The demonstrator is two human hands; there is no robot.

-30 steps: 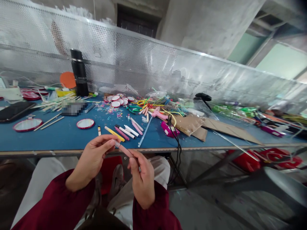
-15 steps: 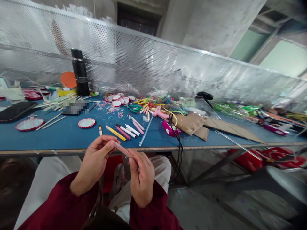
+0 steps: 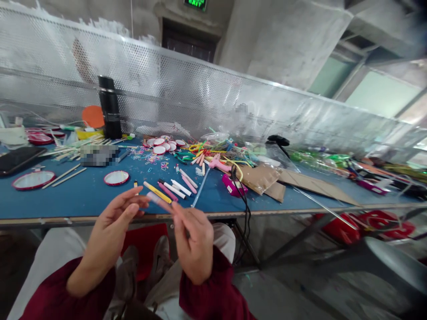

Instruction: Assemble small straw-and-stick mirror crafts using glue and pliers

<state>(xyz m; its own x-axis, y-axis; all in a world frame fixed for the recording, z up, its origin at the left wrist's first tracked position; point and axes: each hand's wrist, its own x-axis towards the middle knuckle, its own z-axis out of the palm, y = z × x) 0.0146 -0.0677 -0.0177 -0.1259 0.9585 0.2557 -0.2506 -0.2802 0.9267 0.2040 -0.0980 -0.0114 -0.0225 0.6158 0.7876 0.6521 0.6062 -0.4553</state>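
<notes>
My right hand is closed round a short pink stick, which points up and left over the table's front edge. My left hand is beside the stick's tip, fingers stretched out and apart, thumb and forefinger close to the tip but not clearly gripping it. Both hands hover in front of the blue table, above my lap. On the table just beyond lie a yellow stick and several pink and white sticks.
A black flask stands at the back left before a perforated metal screen. Round red-rimmed mirrors, wooden sticks, rubber bands, a pink glue gun, a black cable and cardboard litter the table. A phone lies at the left.
Both hands have risen toward the table edge with the pink stick. My left fingers, pinched on the stick's tip before, have spread. The camera tilted up slightly.
</notes>
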